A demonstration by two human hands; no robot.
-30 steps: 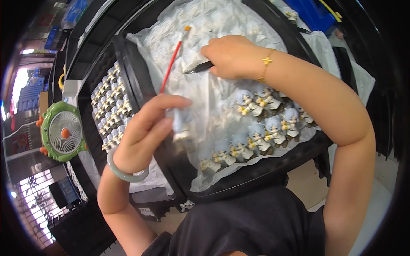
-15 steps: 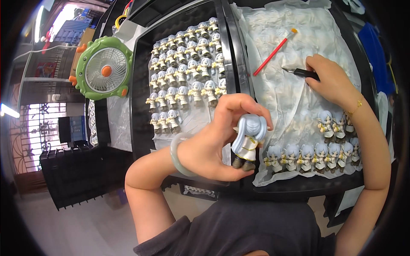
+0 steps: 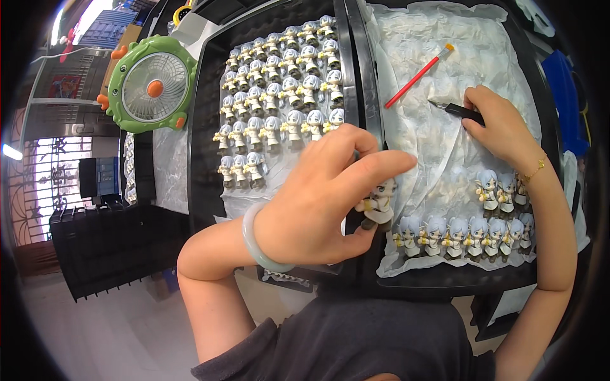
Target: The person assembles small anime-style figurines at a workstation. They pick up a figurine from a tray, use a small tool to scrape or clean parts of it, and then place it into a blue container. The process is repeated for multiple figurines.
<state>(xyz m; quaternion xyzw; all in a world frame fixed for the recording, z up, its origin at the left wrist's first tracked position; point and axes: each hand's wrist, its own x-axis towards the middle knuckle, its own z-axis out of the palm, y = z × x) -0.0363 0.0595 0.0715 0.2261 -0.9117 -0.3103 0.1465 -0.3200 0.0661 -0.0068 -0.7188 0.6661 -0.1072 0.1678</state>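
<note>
My left hand (image 3: 311, 197) is closed on a small figurine (image 3: 380, 208) with pale blue hair, a white outfit and dark boots. Its face side shows now, partly covered by my fingers; the index finger stretches out over its head. Over the right tray, my right hand (image 3: 499, 124) grips a black-handled craft knife (image 3: 462, 112), whose thin pointed metal blade lies towards the upper left. A red-handled brush (image 3: 419, 76) rests on the crumpled white paper (image 3: 438, 146) beyond the knife.
Rows of matching figurines (image 3: 273, 95) fill much of the black left tray (image 3: 203, 127). More figurines (image 3: 454, 236) stand along the right tray's near edge. A green fan (image 3: 154, 87) sits at the far left, above an open black crate (image 3: 121, 247). Something blue (image 3: 564, 101) lies at far right.
My left hand has turned the figurine from its back to its front and lifted its index finger away. The right hand keeps the knife in nearly the same place.
</note>
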